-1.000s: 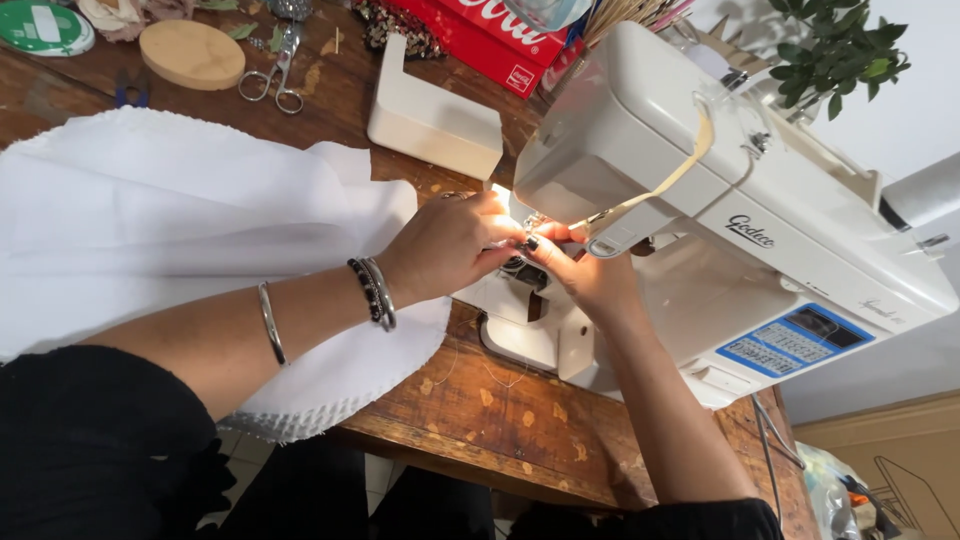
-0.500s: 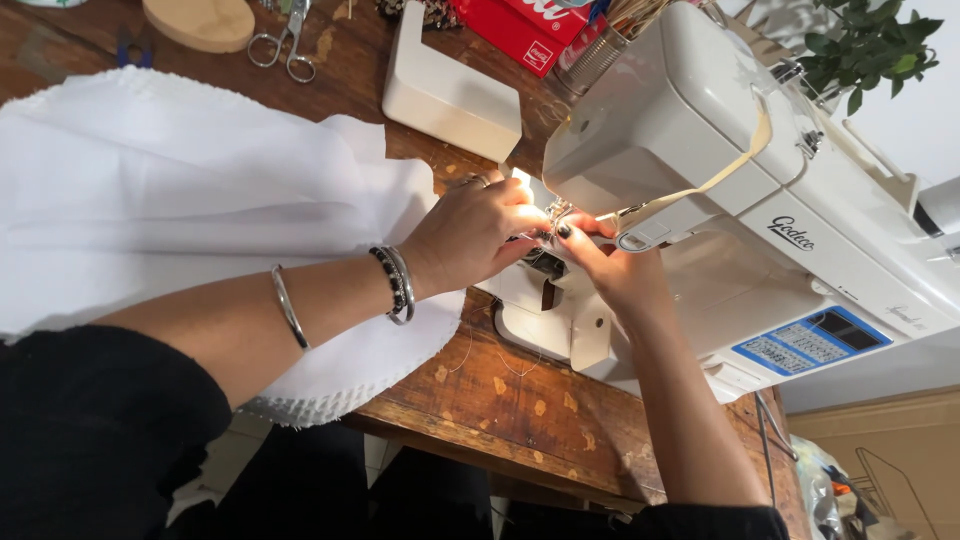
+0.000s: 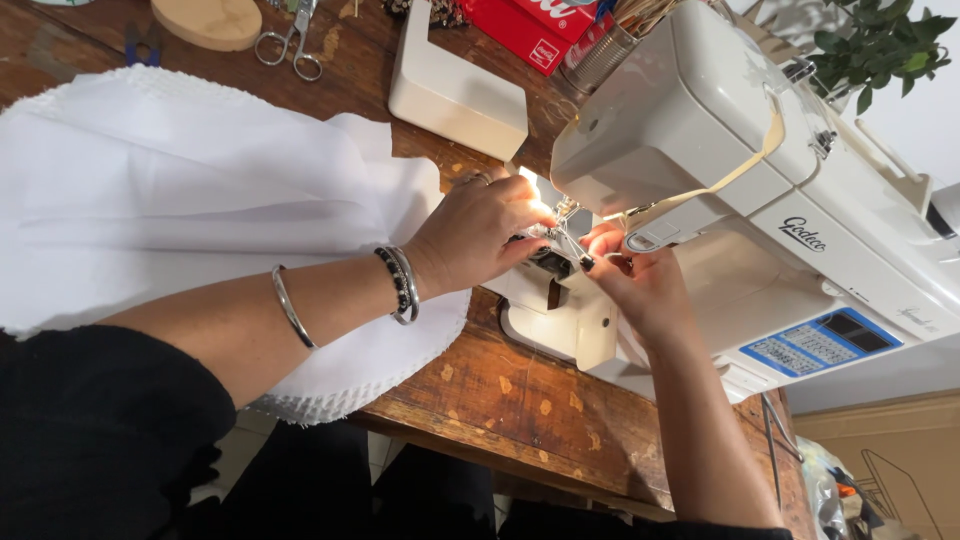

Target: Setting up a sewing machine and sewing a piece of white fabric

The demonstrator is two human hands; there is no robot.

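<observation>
Both my hands meet at the needle area (image 3: 558,238) of a cream sewing machine (image 3: 760,170). My left hand (image 3: 478,235), with bracelets on the wrist and a ring, lies curled over the presser foot from the left, resting on the edge of a white fabric (image 3: 180,200) with a bobbled hem. My right hand (image 3: 640,285) comes in from below, its dark-nailed fingertips pinched together right beside the needle. Whatever they pinch is too small to see. The machine's lamp lights the spot between the hands.
On the wooden table (image 3: 520,400) lie a pair of scissors (image 3: 290,40), a round wooden disc (image 3: 205,20), a cream plastic tray piece (image 3: 455,95), a red box (image 3: 530,30) and a tin (image 3: 600,60) of sticks. A green plant (image 3: 880,45) stands behind the machine.
Both hands stay at the needle. The view has shifted a little, and my right fingertips have closed in nearer the needle.
</observation>
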